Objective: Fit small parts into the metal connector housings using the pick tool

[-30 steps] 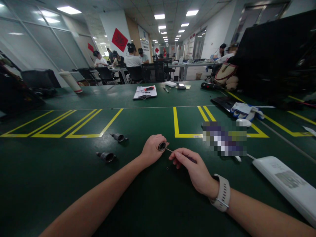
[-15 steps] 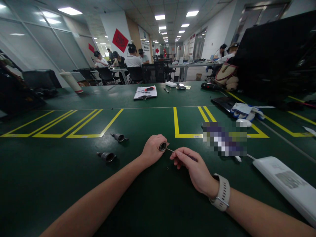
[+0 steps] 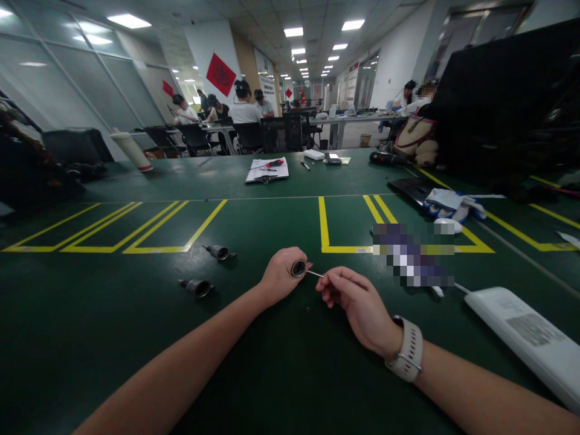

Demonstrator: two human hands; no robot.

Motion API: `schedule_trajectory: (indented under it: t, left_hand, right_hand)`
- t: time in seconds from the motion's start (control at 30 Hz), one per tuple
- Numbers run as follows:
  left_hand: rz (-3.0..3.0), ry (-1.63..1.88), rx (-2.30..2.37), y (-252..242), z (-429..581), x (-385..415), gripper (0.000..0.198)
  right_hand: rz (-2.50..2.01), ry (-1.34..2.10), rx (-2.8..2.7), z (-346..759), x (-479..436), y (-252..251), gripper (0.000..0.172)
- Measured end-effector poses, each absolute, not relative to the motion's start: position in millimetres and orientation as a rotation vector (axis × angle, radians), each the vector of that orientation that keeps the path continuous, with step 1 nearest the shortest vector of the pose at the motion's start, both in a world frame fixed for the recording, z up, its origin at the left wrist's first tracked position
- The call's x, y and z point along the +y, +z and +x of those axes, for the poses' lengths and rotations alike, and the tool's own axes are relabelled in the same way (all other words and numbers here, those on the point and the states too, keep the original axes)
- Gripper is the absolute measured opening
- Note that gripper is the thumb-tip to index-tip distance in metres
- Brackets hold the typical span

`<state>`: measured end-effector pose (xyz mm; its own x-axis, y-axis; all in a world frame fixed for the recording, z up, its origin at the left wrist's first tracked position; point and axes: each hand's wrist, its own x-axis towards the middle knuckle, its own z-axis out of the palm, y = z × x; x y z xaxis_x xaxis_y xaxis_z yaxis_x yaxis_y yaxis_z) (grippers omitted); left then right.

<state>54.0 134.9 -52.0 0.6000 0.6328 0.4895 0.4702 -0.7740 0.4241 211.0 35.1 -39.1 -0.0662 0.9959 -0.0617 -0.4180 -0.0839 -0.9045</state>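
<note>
My left hand (image 3: 281, 275) is wrapped round a dark metal cup-shaped part (image 3: 298, 269), its round opening facing me. A thin metal rod (image 3: 315, 274) runs from beside that opening to my right hand (image 3: 351, 297), which pinches it between thumb and fingers. Whether the rod's tip touches the part is too small to tell. Two similar metal parts lie on the green table to the left, one farther back (image 3: 220, 252) and one nearer (image 3: 198, 288). Below my hands sits a tiny ring (image 3: 308, 309).
A white power bank-like box (image 3: 521, 338) lies at the right, near a blurred-out object (image 3: 410, 255). Behind are gloves (image 3: 448, 204), a white mouse (image 3: 447, 226), a clipboard with a screwdriver (image 3: 267, 170) and a cup (image 3: 131, 151). People sit at far desks.
My right hand has shifted slightly to the right, and more of the rod shows between the hands. My left hand has barely moved and still holds the metal part.
</note>
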Motion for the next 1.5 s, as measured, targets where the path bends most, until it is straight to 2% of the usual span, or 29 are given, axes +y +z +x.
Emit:
schedule_trajectory:
  t: [0.13, 0.43, 0.77, 1.1, 1.5]
  left_hand:
    - [2.672, 0.859, 0.929, -51.5, 53.5, 135.4, 0.017]
    - [2.535, 0.893, 0.786, -51.4, 50.9, 135.6, 0.019]
    - [2.699, 0.799, 0.849, -52.1, 52.5, 135.5, 0.016]
    - [2.655, 0.751, 0.815, -53.5, 51.0, 134.2, 0.016]
    - [2.648, 0.732, 0.865, -52.5, 52.0, 134.4, 0.015]
  right_hand:
    - [-0.978, 1.426, -0.966, 209.4, 34.6, -37.9, 0.017]
    - [-0.821, 1.655, -0.745, 218.2, 44.4, -39.3, 0.017]
    - [-0.969, 1.442, -0.869, 212.8, 37.1, -34.3, 0.017]
    - [-0.855, 1.673, -0.712, 222.0, 45.9, -36.5, 0.016]
    - [-0.917, 1.635, -0.738, 224.2, 45.5, -34.4, 0.018]
